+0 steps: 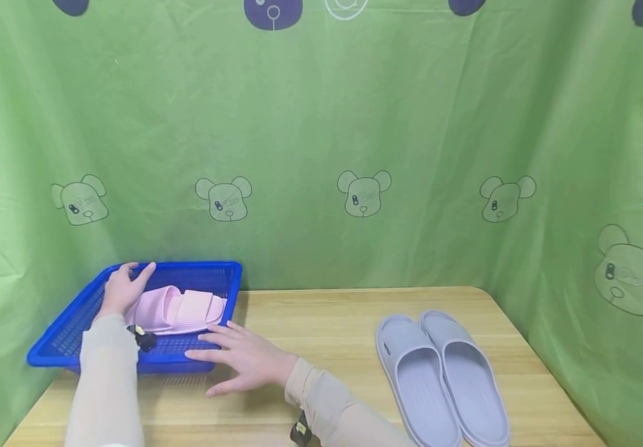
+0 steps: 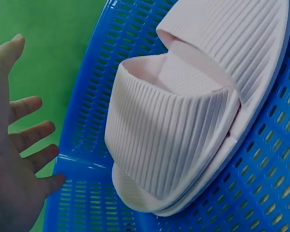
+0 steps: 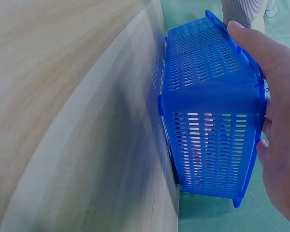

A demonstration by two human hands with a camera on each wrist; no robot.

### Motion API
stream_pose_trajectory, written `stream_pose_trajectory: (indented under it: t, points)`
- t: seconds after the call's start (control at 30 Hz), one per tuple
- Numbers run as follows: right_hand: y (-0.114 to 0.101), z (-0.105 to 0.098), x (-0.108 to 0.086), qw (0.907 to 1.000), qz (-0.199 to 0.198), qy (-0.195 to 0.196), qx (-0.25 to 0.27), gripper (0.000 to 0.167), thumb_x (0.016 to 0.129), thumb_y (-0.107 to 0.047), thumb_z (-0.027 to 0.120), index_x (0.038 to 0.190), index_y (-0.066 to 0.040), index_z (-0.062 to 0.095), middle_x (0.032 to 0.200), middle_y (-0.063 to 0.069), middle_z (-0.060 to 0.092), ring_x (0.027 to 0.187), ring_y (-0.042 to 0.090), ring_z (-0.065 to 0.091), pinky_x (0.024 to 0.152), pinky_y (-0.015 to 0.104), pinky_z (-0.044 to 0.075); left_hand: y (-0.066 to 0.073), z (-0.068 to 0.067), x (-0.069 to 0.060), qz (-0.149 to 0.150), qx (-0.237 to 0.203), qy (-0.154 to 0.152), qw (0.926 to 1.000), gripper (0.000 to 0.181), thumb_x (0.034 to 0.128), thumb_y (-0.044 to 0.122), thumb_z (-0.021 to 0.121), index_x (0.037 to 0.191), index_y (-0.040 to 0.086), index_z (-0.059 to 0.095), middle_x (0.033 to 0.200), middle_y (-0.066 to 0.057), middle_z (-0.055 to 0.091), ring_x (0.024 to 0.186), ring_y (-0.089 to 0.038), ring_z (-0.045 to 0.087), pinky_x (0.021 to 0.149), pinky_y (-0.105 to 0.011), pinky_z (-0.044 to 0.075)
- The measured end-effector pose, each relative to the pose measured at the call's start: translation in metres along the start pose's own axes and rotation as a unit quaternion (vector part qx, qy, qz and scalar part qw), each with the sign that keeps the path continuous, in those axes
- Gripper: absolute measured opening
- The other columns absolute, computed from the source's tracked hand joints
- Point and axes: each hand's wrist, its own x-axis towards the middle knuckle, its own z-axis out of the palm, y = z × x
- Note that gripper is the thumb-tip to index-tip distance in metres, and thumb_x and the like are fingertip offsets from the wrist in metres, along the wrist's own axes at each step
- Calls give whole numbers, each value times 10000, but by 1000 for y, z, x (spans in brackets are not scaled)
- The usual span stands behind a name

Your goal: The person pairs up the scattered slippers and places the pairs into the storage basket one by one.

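A blue plastic basket [image 1: 182, 358] with slotted walls stands at the left of the table. Inside it lies a pair of pink ribbed slippers [image 1: 193, 308], one overlapping the other in the left wrist view [image 2: 150, 125]. My left hand [image 1: 123, 292] reaches over the basket's far left part, beside the slippers, fingers spread and holding nothing. At the front right corner, my right hand [image 1: 251, 358] has its fingers extended over the rim and its thumb apart. Whether it touches the rim, I cannot tell; in the right wrist view this hand [image 3: 280, 82] is close alongside the basket [image 3: 212, 145].
A pair of grey slippers [image 1: 424, 391] lies side by side at the right of the wooden table [image 1: 321, 310], toes pointing to the back. A green curtain [image 1: 299, 124] printed with bear heads surrounds the table at the back and sides.
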Motion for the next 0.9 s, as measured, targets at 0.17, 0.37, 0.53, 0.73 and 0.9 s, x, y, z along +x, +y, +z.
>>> stream_pose_trajectory:
  t: [0.17,0.37,0.53,0.73,0.9]
  points:
    - [1,0,0,10000,-5,-29,-31,773,886,-693,481,1540,-396,196,1598,-38,305,1519,204,176,1252,437,151,-1,2,3,39,244,75,9997,859,957,632,366,1462,-62,323,1458,-407,308,1327,-633,233,1092,-706,219]
    - [2,1,1,10000,-10,-39,-49,773,888,-692,477,1542,-397,189,1601,-40,298,1519,212,175,1251,435,146,3,0,2,34,566,144,9983,873,940,672,352,1476,-16,333,1468,-384,320,1314,-635,253,1064,-718,247]
    - [2,1,1,9999,5,-106,-133,776,886,-707,460,1543,-399,184,1604,-37,289,1513,214,203,1254,426,140,7,-3,0,-41,685,-2,9976,901,929,706,314,1507,15,287,1500,-365,282,1324,-632,234,1047,-735,245]
    - [1,-1,1,9993,-3,-199,-309,796,882,-725,439,1548,-403,145,1627,-19,231,1523,204,145,1253,416,142,12,-7,-2,-55,745,-43,9972,891,928,715,294,1509,39,302,1503,-345,303,1326,-615,263,1025,-734,277]
    - [1,-1,0,9992,43,-204,-335,804,883,-725,439,1550,-405,125,1640,-1,188,1528,203,124,1254,420,146,16,-13,1,79,779,-45,9969,889,928,720,275,1507,46,313,1503,-335,314,1319,-618,272,1022,-736,280]
